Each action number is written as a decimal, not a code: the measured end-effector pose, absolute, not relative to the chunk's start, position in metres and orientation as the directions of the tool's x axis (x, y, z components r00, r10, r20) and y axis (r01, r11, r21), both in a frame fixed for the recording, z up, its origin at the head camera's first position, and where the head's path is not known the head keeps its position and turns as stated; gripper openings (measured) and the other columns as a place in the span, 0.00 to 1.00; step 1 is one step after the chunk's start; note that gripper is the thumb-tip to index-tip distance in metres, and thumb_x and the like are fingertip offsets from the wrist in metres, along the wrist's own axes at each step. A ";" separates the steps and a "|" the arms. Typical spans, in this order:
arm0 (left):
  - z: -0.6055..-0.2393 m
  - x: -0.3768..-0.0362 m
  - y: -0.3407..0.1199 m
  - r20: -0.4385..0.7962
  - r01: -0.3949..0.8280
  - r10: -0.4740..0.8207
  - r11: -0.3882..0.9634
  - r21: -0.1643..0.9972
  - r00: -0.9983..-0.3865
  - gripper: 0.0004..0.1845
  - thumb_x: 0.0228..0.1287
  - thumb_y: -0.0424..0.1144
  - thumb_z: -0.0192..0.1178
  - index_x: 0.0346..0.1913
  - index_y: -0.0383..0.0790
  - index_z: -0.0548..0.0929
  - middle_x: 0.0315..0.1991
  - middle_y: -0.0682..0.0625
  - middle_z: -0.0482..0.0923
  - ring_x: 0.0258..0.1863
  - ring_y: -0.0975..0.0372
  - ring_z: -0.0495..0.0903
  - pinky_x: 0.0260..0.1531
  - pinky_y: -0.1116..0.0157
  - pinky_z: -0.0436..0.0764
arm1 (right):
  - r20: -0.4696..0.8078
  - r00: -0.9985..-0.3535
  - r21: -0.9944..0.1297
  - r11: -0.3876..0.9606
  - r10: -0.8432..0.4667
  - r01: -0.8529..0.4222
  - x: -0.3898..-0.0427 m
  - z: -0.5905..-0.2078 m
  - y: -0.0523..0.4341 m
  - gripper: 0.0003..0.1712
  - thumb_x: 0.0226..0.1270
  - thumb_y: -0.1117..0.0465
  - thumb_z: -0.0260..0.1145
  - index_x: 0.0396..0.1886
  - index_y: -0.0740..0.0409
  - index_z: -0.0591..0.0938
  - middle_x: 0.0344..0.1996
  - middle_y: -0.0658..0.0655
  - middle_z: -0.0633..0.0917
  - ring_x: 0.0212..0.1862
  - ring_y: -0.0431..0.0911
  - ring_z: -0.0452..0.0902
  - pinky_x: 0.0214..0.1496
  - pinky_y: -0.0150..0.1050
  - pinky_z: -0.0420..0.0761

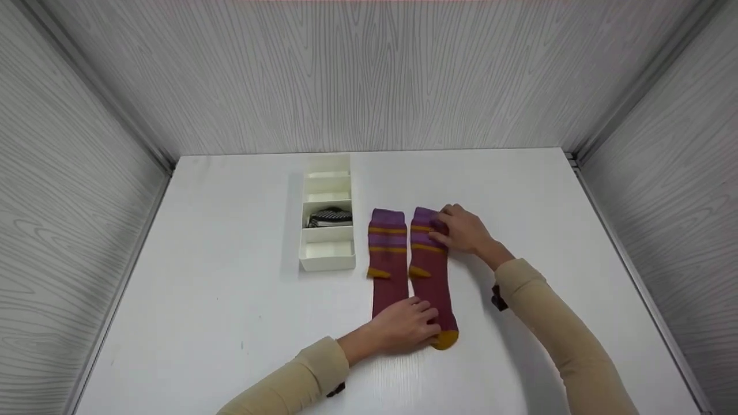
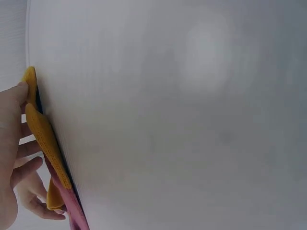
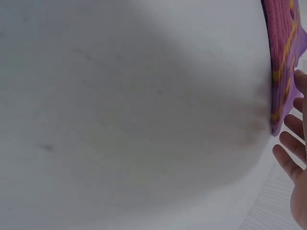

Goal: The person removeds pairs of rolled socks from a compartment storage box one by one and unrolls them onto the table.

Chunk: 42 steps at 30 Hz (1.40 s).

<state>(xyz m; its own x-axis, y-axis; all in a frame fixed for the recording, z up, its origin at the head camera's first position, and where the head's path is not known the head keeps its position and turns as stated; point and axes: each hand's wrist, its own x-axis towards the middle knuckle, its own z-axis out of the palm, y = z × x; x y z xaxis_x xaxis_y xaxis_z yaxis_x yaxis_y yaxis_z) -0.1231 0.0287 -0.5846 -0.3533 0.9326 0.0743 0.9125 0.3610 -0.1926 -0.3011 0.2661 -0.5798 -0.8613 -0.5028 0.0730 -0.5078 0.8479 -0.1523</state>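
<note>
Two maroon socks with purple cuffs and mustard stripes lay flat and side by side on the white tabletop point(image 1: 230, 276), their long axes running from the person toward the far wall, cuffs at the far end. The right sock point(image 1: 430, 276) lay under both hands. The left hand point(image 1: 406, 328) rested at the near toe end, fingers loosely curled on the mustard toe; whether it pinched the fabric could not be told. The right hand point(image 1: 461, 230) rested at the far cuff, fingers fairly straight on the cloth. The left sock point(image 1: 387, 253) lay just beside, touched by the left hand only at its near end. A white divider box point(image 1: 327, 262) stood left of the socks.
</note>
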 end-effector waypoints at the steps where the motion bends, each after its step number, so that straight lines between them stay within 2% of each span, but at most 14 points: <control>1: -0.584 -0.123 0.029 0.074 0.912 0.933 0.360 -0.196 -0.353 0.18 0.83 0.59 0.49 0.58 0.59 0.85 0.53 0.58 0.85 0.54 0.63 0.83 0.61 0.66 0.82 | 0.062 -0.861 -0.154 0.847 -0.505 -0.509 -0.300 -0.580 0.266 0.31 0.75 0.38 0.66 0.62 0.58 0.84 0.56 0.63 0.83 0.56 0.58 0.80 0.58 0.56 0.85; 8: -0.583 -0.123 0.032 0.048 0.915 0.930 0.366 -0.169 -0.364 0.17 0.81 0.59 0.52 0.59 0.58 0.83 0.54 0.58 0.84 0.55 0.63 0.81 0.61 0.66 0.82 | 0.009 -0.860 -0.207 0.841 -0.509 -0.500 -0.299 -0.583 0.264 0.33 0.76 0.40 0.65 0.67 0.59 0.82 0.60 0.64 0.81 0.61 0.59 0.80 0.66 0.56 0.82; 17: -0.578 -0.125 0.030 0.030 0.917 0.929 0.369 -0.151 -0.368 0.18 0.80 0.59 0.53 0.60 0.57 0.83 0.55 0.58 0.84 0.56 0.63 0.82 0.62 0.66 0.82 | 0.001 -0.868 -0.208 0.849 -0.497 -0.486 -0.298 -0.580 0.260 0.32 0.77 0.40 0.64 0.68 0.58 0.82 0.62 0.64 0.81 0.62 0.58 0.79 0.67 0.56 0.81; 22: -0.578 -0.129 0.017 0.068 0.922 0.929 0.369 -0.117 -0.363 0.17 0.79 0.58 0.55 0.58 0.54 0.83 0.52 0.57 0.85 0.53 0.63 0.83 0.59 0.67 0.83 | 0.018 -0.862 -0.209 0.841 -0.507 -0.499 -0.297 -0.575 0.255 0.30 0.77 0.42 0.65 0.67 0.56 0.83 0.61 0.64 0.82 0.62 0.58 0.80 0.67 0.56 0.81; 29: -0.573 -0.140 -0.016 0.193 0.911 0.912 0.390 -0.135 -0.362 0.16 0.78 0.56 0.59 0.56 0.53 0.85 0.50 0.57 0.87 0.53 0.63 0.85 0.57 0.67 0.83 | 0.064 -0.831 -0.196 0.810 -0.553 -0.553 -0.296 -0.567 0.241 0.28 0.76 0.43 0.66 0.65 0.55 0.83 0.61 0.64 0.82 0.61 0.59 0.81 0.65 0.56 0.82; 34: -0.565 -0.149 -0.046 0.262 0.886 0.875 0.448 -0.118 -0.407 0.19 0.74 0.56 0.63 0.57 0.49 0.86 0.50 0.54 0.87 0.53 0.61 0.84 0.59 0.65 0.83 | 0.105 -0.811 -0.210 0.784 -0.575 -0.584 -0.296 -0.559 0.225 0.29 0.74 0.43 0.69 0.65 0.56 0.84 0.60 0.62 0.84 0.59 0.58 0.82 0.62 0.55 0.84; 37: -0.560 -0.156 -0.066 0.282 0.858 0.845 0.500 -0.116 -0.454 0.21 0.72 0.55 0.66 0.59 0.47 0.85 0.55 0.52 0.87 0.57 0.59 0.84 0.60 0.63 0.84 | 0.127 -0.795 -0.218 0.765 -0.593 -0.606 -0.294 -0.556 0.215 0.29 0.74 0.44 0.69 0.66 0.56 0.83 0.59 0.61 0.84 0.58 0.57 0.82 0.61 0.54 0.84; 42: -0.548 -0.171 -0.098 0.278 0.793 0.789 0.595 -0.128 -0.547 0.25 0.73 0.56 0.65 0.64 0.45 0.82 0.60 0.49 0.86 0.61 0.55 0.84 0.65 0.59 0.83 | 0.147 -0.776 -0.213 0.747 -0.613 -0.630 -0.291 -0.551 0.197 0.30 0.74 0.42 0.68 0.67 0.55 0.83 0.59 0.60 0.85 0.57 0.55 0.84 0.58 0.54 0.86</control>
<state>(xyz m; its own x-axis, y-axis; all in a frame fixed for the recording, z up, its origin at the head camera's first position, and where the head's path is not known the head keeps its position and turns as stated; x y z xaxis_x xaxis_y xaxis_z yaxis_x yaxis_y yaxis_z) -0.1713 -0.0982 -0.5481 -0.5472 0.7894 0.2782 0.7933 0.5952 -0.1284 -0.2905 0.1968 -0.5509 -0.7762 -0.6130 0.1472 -0.6301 0.7467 -0.2132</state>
